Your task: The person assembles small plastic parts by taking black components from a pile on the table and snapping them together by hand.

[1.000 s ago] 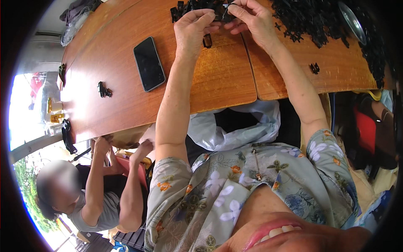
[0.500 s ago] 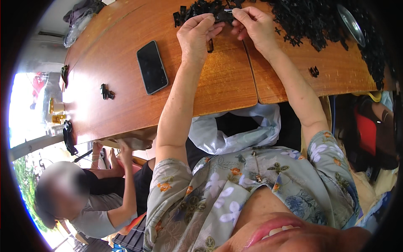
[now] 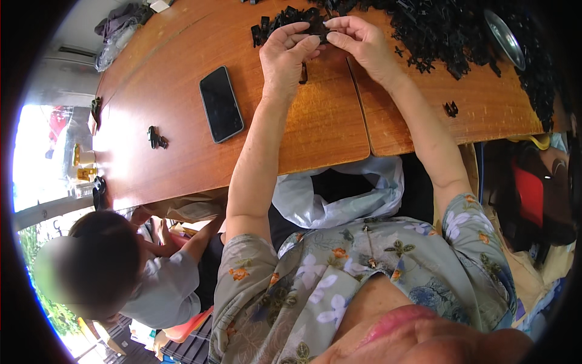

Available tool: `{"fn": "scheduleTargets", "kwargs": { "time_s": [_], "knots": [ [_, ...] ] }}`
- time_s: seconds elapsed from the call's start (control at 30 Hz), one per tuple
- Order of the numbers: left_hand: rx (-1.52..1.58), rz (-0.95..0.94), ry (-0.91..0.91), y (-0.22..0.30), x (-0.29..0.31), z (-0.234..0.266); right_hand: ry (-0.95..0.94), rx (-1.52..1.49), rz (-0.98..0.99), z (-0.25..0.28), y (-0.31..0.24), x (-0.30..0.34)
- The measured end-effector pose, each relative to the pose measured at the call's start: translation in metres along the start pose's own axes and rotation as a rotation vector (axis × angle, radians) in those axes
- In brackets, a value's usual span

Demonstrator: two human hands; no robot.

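At the far side of the wooden table [image 3: 163, 91], my left hand [image 3: 286, 54] and my right hand [image 3: 364, 48] face each other. Their thumbs and fingers are closed around a small black plastic part [image 3: 319, 30], whose outline blends into the dark parts behind it. A loose heap of similar black parts [image 3: 294, 16] lies just beyond my fingers. Under my left hand, another small dark part [image 3: 304, 74] rests on the tabletop.
A phone [image 3: 221, 104] lies left of my left arm, with a few black parts [image 3: 157, 138] beyond it. At right are a big black heap [image 3: 448, 36], a metal dish [image 3: 504, 39] and a black clip [image 3: 450, 109]. A whitish plastic bag [image 3: 339, 203] hangs below the edge; a person [image 3: 151, 267] sits at left.
Both hands have shifted slightly, and my right fingertips have come down closer to my left thumb. At left, the other person has leaned forward with the head lowered.
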State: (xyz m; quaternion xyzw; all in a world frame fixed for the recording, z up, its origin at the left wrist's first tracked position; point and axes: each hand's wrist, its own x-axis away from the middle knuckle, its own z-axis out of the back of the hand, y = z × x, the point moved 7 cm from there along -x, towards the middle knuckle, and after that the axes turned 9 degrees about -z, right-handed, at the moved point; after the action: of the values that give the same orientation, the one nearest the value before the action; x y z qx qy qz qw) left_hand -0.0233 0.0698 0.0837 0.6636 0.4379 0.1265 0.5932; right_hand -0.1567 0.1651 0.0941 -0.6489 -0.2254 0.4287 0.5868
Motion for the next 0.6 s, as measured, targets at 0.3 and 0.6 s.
{"fn": "scheduleTargets", "kwargs": {
  "time_s": [0.3,0.6],
  "knots": [
    [-1.039,-0.453,0.331,0.034,-0.017,0.074,0.125,-0.218,-0.262,0.041,0.008,-0.014],
    [-1.147,-0.668,0.036,0.027,-0.019,0.029,-0.01,0.577,0.317,-0.006,-0.001,0.006]
  ]
}}
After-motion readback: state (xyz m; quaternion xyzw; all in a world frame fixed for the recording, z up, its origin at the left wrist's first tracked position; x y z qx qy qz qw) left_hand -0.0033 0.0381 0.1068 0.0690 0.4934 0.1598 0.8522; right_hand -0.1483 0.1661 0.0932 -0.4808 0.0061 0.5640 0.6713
